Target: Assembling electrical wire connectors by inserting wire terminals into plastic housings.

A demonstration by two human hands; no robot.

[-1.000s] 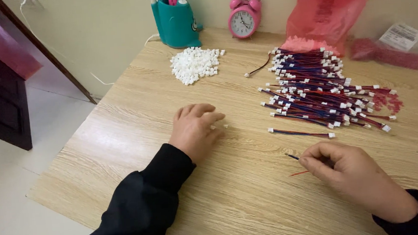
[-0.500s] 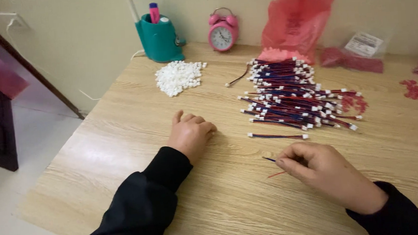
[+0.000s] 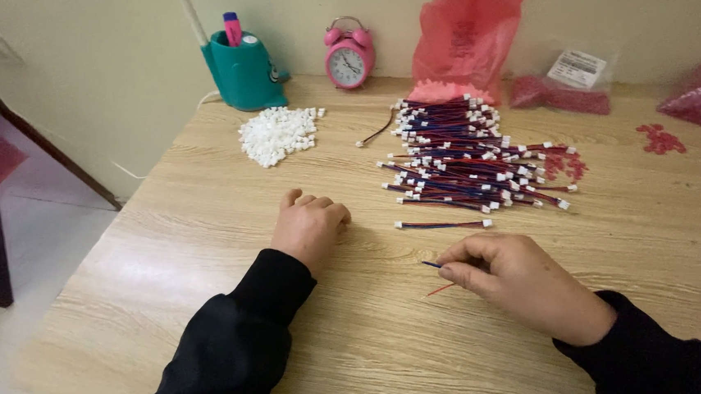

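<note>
The right hand pinched a thin wire, its blue and red ends poking out left of the closed fingertips, low over the table. The left hand lay as a loose fist on the wood, holding nothing. A single finished cable lay just beyond the right hand, and the cable pile behind it. White connectors sat well apart to the left. Bare wood spread between the hands and toward the near and left edges.
</note>
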